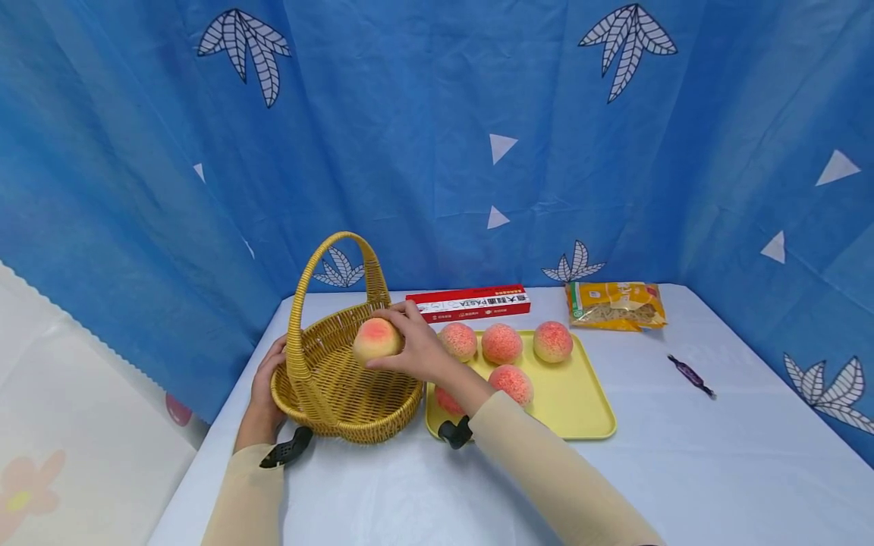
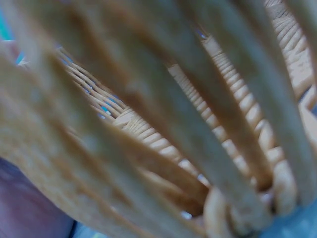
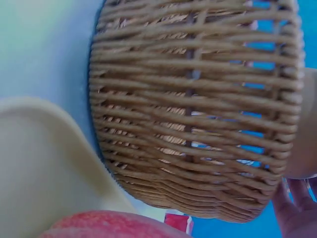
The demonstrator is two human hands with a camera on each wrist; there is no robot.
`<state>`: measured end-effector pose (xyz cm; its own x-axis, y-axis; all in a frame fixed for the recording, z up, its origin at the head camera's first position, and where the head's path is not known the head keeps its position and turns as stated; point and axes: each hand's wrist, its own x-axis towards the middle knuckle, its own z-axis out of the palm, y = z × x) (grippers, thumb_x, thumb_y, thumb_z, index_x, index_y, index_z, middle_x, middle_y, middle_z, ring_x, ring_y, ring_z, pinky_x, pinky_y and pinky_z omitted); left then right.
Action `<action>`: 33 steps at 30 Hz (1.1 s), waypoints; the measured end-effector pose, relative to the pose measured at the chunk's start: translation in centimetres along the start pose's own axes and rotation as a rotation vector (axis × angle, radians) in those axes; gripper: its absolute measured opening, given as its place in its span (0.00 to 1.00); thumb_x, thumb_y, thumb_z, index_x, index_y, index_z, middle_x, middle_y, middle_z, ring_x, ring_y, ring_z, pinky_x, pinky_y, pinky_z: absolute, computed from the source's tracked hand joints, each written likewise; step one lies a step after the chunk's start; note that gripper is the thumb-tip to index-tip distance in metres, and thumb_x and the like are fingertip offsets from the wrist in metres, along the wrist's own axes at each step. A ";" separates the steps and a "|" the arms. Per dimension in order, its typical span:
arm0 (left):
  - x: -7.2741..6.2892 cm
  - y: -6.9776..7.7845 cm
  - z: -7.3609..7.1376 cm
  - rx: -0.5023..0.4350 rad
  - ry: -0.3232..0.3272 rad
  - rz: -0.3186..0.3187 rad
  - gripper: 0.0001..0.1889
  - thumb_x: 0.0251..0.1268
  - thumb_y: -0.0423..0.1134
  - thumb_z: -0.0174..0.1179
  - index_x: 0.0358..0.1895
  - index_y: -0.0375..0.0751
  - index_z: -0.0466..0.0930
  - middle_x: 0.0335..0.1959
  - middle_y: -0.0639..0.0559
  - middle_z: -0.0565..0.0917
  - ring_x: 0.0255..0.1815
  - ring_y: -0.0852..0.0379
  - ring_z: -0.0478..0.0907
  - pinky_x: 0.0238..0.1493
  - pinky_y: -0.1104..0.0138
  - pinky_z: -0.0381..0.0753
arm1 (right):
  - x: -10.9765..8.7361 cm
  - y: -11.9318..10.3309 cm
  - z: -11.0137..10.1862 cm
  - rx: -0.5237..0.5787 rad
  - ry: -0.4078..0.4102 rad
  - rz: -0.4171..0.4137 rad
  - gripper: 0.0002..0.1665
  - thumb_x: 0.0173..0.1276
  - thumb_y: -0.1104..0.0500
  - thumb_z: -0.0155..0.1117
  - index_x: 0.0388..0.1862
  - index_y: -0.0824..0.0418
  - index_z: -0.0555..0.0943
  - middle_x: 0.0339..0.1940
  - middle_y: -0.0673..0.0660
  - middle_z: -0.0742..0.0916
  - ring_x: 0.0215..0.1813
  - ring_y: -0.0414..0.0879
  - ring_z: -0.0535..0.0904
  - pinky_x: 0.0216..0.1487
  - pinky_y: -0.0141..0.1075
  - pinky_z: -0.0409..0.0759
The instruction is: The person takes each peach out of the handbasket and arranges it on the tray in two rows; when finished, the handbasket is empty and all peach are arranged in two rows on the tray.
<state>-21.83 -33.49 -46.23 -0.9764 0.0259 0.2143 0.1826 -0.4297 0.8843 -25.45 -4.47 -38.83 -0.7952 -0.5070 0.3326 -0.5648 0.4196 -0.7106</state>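
Observation:
My right hand (image 1: 413, 345) grips a peach (image 1: 377, 341) over the inside of a yellow wicker basket (image 1: 348, 432) with a tall arched handle. In the right wrist view, part of this peach (image 3: 303, 129) shows beyond the basket's woven side (image 3: 193, 109). Around the basket's left side, my left hand (image 1: 265, 387) holds the rim. The basket weave (image 2: 173, 124) fills the left wrist view, close and blurred. Right of the basket lies a yellow tray (image 1: 573, 413) bearing several pink peaches (image 1: 501, 344); my right forearm partly covers one of them.
Behind the tray stands a red and white pasta box (image 1: 471, 303). A yellow bag of pasta (image 1: 617, 305) lies at the back right, with a small dark wrapped candy (image 1: 691, 376) in front of it. A blue curtain (image 1: 437, 152) closes off the white table's (image 1: 382, 493) far side.

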 end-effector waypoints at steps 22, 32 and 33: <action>0.0 0.2 0.2 -0.004 0.012 -0.008 0.21 0.80 0.32 0.34 0.60 0.55 0.74 0.45 0.60 0.83 0.39 0.65 0.81 0.42 0.74 0.81 | -4.0 0.3 -3.3 0.251 0.027 0.004 0.46 0.52 0.51 0.82 0.68 0.33 0.71 0.68 0.43 0.73 0.63 0.43 0.76 0.58 0.41 0.81; -0.1 0.2 0.3 0.015 0.020 -0.010 0.21 0.80 0.33 0.35 0.60 0.56 0.74 0.45 0.60 0.82 0.39 0.66 0.81 0.43 0.74 0.80 | -6.1 0.9 -4.7 0.448 -0.005 0.030 0.48 0.54 0.60 0.80 0.71 0.43 0.67 0.66 0.48 0.76 0.60 0.49 0.78 0.55 0.40 0.84; -0.1 0.2 0.4 0.016 0.022 -0.011 0.20 0.80 0.33 0.35 0.60 0.56 0.74 0.45 0.61 0.82 0.39 0.66 0.81 0.43 0.74 0.80 | -6.3 1.0 -4.9 0.471 -0.013 0.041 0.48 0.54 0.60 0.80 0.71 0.42 0.66 0.66 0.49 0.76 0.60 0.50 0.79 0.55 0.40 0.84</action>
<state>-21.68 -33.27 -45.89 -0.9806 0.0109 0.1956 0.1736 -0.4150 0.8931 -22.03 2.82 -38.59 -0.8103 -0.5076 0.2927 -0.3690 0.0540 -0.9278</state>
